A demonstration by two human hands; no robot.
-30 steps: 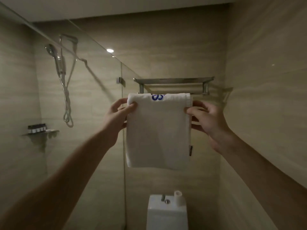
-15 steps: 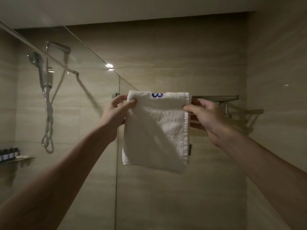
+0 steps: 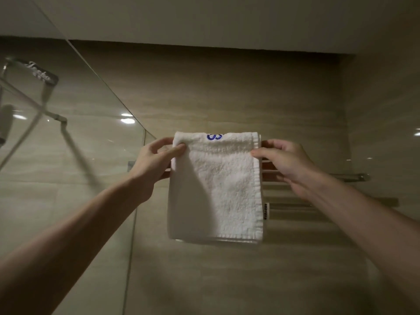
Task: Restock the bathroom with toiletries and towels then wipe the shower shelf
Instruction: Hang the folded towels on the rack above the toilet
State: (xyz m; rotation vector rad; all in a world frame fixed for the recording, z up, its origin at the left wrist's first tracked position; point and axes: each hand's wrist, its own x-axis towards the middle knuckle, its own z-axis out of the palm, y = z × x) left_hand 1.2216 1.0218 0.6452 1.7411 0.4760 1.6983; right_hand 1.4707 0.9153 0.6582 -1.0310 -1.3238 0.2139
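Note:
A folded white towel (image 3: 218,187) with blue stitching at its top edge hangs in front of me. My left hand (image 3: 154,162) pinches its upper left corner between thumb and fingers. My right hand (image 3: 284,162) pinches the upper right corner the same way. Behind the towel, a metal towel rack (image 3: 341,178) is fixed to the tiled back wall; its bars show to the right of the towel and its middle is hidden by the cloth. Whether the towel touches the rack, I cannot tell.
A glass shower screen (image 3: 91,155) stands on the left, its edge meeting the back wall near my left hand. A shower head (image 3: 41,73) and its rail show through the glass. A tiled side wall (image 3: 386,110) closes in on the right.
My view has tilted upward and moved closer, so the toilet and shower shelf have left the picture. The towel now hangs over the rack's middle instead of below it. Both hands keep their hold.

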